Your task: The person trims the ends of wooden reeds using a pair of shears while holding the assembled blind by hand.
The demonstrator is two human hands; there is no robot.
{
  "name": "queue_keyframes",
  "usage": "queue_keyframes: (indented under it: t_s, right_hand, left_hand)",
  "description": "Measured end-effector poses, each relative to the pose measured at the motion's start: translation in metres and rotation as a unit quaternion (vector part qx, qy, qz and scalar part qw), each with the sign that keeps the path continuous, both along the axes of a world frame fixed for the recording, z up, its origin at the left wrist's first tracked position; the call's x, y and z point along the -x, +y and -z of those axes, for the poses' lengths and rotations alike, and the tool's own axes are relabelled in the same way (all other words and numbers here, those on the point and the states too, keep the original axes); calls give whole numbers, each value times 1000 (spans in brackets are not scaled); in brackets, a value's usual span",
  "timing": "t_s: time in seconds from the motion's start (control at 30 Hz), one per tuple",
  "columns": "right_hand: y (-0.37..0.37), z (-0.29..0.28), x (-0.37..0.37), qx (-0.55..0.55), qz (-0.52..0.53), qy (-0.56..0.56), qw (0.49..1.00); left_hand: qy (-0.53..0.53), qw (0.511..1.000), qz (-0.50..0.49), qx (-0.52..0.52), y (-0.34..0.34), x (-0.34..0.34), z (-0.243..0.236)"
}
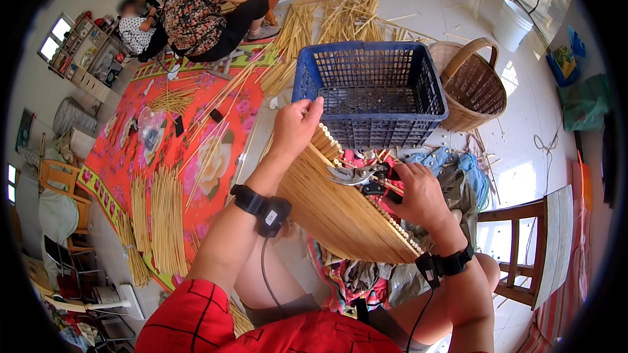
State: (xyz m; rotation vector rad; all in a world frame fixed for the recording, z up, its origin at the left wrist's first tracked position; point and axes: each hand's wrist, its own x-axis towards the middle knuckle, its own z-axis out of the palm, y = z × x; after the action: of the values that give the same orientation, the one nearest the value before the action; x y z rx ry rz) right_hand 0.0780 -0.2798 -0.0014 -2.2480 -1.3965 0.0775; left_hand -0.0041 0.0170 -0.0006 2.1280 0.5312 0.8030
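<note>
**Pale reed stalks, light and brittle, held as a flat bundle**

Straw-coloured stalks lay side by side as a flat bundle [340, 212] across the person's lap, their cut ends lined up in a row along the right edge. Such thin stalks were probably very light, stiff along their length but easy to snap or to slide apart, so the bundle was best held flat across many stalks, not by one stalk alone. The left hand [294, 127] rested on the far end of the bundle, its fingers curled over the stalk tips. The right hand [418, 193], at the bundle's right edge, was closed around the handles of pruning shears [360, 176], whose blades pointed at the cut ends. Just beyond the bundle stood a blue plastic crate [369, 91], and right of the crate a woven basket [474, 85]. Left of the bundle, more stalks lay on a red flowered mat [163, 150].
</note>
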Motion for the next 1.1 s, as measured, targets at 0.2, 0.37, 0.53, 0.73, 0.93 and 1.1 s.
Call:
queue_keyframes:
  t_s: [0.2,0.37,0.53,0.73,0.93,1.1]
  right_hand:
    - [-4,-4,1,4,63,47,997]
    - [5,9,9,-14,79,70,994]
    - [9,14,14,-5,77,89,993]
    - [11,15,15,-12,88,124,988]
    - [11,8,16,4,92,88,992]
    - [11,16,17,-3,84,98,992]
  left_hand:
    - [4,999,-33,-6,4,0,1]
    - [26,999,-38,-13,5,1,0]
    - [12,999,-42,-12,4,0,-1]
    - [19,999,-43,-11,3,0,-1]
    - [21,998,-51,-23,4,-2,0]
    - [13,999,-49,-20,3,-2,0]
